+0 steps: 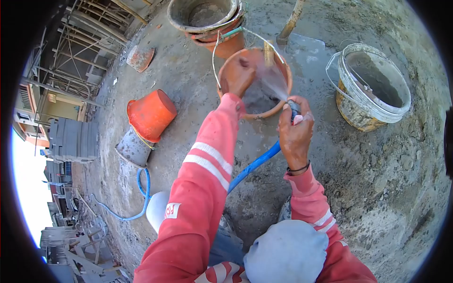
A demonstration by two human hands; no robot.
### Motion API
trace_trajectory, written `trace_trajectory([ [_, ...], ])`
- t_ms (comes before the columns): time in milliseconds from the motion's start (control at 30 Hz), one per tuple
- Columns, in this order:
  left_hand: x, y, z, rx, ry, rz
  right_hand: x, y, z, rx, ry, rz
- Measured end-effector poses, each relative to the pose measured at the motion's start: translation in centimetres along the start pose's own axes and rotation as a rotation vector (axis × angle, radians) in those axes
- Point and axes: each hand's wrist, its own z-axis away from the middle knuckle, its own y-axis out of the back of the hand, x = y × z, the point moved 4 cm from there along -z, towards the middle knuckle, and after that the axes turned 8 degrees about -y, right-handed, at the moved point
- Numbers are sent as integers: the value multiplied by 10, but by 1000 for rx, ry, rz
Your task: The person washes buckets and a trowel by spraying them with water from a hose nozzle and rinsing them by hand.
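My left hand reaches inside an orange-brown bucket; its fingers are blurred against the inner wall, so whether it holds anything is unclear. At the bucket's near right rim, my right hand is closed around the end of a blue hose. Water sprays from the hose end up and left into the bucket. The bucket's wire handle, with a green grip, stands raised over the far left side. A wooden stick shows at the far rim.
Stacked dirty buckets stand beyond. A pale, mud-crusted bucket is at right. At left lie an orange bucket, a grey bucket and looped hose. A wooden post rises at the top; grey blocks are stacked far left.
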Motion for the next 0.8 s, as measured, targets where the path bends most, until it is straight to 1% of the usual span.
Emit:
trace_trajectory([
  [33, -10, -23, -6, 0, -10, -8, -2, 0, -1, -6, -19, -11],
  [100, -29, -75, -16, -157, 21, 313, -3, 0, -1, -46, -60, -35],
  [133, -22, -82, -17, -156, 15, 314, -2, 2, -2, -62, -67, -40],
  [167, -16, -87, -17, -74, -8, 475, -1, 3, -4, -78, -75, -44],
  [233, -17, -98, -18, -10, -29, 647, 6, 13, -7, -24, -47, -86],
  [267, -26, -105, -20, -152, 62, 556, 11, 18, -8, 7, -40, -95],
  [300, -37, -115, -20, -299, 146, 467, 17, 20, -10, -9, -81, -56],
  [333, -51, -123, -23, -376, 127, 445, 20, 25, -12, -19, -121, -19],
  [367, -62, -126, -26, -452, 105, 418, 19, 32, -12, 25, -120, -9],
  [400, -42, -109, -18, -524, 74, 435, 20, 34, -9, -16, -190, 8],
  [433, -6, -75, -6, -590, 44, 445, 20, 33, -7, -64, -258, 17],
  [467, 40, -42, -1, -691, -28, 246, 18, 32, -5, -41, -258, 13],
  [533, 61, -16, 2, -795, -106, 41, 5, 29, 2, -74, -50, -23],
  [567, 48, -13, -2, -770, -23, 119, 0, 32, 4, -58, -50, -28],
  [600, 47, -9, -4, -741, 62, 194, -9, 32, 8, -61, -3, 6],
  [633, 49, -8, -6, -745, 56, 185, -16, 29, 11, -69, 44, 38],
  [700, 48, 7, -20, -576, 47, 169, -8, 28, 8, -40, 72, 18],
  [733, 42, 12, -30, -609, 64, 193, -5, 30, 7, -14, 102, 9],
  [767, 34, 18, -34, -594, 68, 184, -2, 31, 9, -29, 106, 1],
  [800, 41, 26, -34, -469, 82, 242, 5, 34, 9, -36, -21, -20],
])
